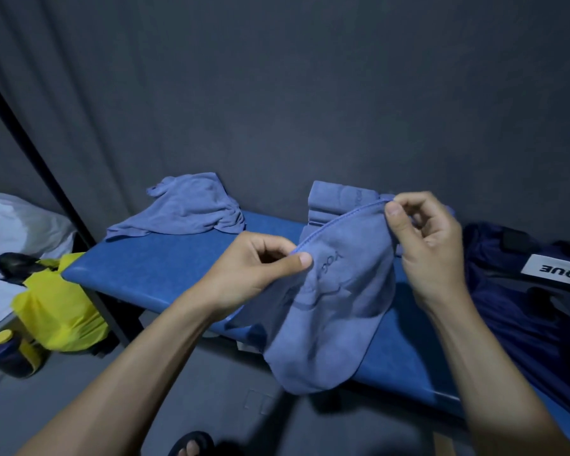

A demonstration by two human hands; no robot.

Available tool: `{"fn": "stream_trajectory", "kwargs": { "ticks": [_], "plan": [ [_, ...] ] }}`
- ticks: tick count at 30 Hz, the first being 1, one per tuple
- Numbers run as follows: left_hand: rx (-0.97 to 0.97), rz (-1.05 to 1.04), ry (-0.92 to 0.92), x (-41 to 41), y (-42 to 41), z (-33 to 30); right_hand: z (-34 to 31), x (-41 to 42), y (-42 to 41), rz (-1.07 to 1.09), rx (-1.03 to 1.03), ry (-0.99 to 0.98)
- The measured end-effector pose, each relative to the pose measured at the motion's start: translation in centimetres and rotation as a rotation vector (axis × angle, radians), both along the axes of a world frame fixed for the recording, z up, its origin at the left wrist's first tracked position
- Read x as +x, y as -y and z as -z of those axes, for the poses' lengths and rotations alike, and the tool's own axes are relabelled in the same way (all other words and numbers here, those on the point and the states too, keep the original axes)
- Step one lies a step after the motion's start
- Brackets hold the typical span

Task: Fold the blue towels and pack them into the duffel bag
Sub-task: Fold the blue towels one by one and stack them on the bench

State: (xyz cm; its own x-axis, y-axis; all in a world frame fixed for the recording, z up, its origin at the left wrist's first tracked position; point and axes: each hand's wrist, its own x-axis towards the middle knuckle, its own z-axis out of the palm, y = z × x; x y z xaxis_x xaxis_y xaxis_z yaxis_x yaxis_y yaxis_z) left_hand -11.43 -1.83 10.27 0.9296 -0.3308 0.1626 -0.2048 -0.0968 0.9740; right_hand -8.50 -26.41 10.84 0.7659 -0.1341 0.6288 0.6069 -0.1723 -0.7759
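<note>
Both forearms reach in from the bottom of the view, and the left hand (260,268) pinches the stitched hem of a soft blue microfibre towel (329,311) between thumb and forefinger, while the right hand (425,238) grips the same hem further along, fingers curled around it. Between them the edge sags in an arc and the rest hangs limp over the bench's near edge. Such shallow pinches could let the cloth slip; uneven tension, I judge, would make the corners miss and the fold come out crooked, or the hanging end could drag on the floor.

Behind the right hand sits a small stack of folded blue towels (339,200); a crumpled unfolded blue towel (188,205) lies well apart at the far left end. All rest on a padded blue vinyl bench (165,258). At its right end lies the dark navy duffel bag (520,291), white label showing. Dark grey curtains (277,93) close the room; a yellow plastic bag (60,307) sits on the grey floor (211,373).
</note>
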Motion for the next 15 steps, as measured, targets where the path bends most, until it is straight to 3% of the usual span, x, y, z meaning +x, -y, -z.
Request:
{"fn": "stream_trajectory", "kwargs": {
  "ticks": [8, 12, 15],
  "plan": [
    [0.383, -0.185, 0.343, 1.0, -0.2, 1.2, -0.3, 0.2, 0.0, -0.016, 0.140, 0.041],
    [0.349, -0.058, 0.279, 1.6, -0.2, 1.7, -0.3, 0.6, 0.6, -0.005, 0.227, 0.060],
    [0.481, -0.003, 0.274, 1.8, -0.8, 2.0, -0.5, 0.7, 1.6, 0.004, 0.347, 0.055]
  ]
}}
